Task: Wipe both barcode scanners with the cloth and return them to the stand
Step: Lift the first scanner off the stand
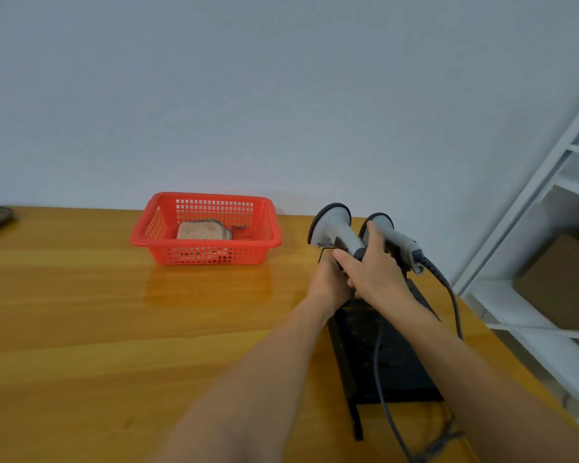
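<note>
Left hand (pixel 328 284) and right hand (pixel 380 272) grip 2 scanners (pixel 332 228) on stand (pixel 395 365), desk (pixel 81 329) right edge; cloth (pixel 201 230) in basket (pixel 208 196); wiping apparently unstarted.

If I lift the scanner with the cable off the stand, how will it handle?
The cabled scanner looks like rigid plastic and is probably light. Its wide head may make it top-heavy. The trailing cable will likely drag and tug.

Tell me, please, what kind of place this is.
Probably a shop's back room or a stockroom: two corded barcode scanners are at a black stand on a wooden table, and the white shelving beside it holds a cardboard box.
</note>
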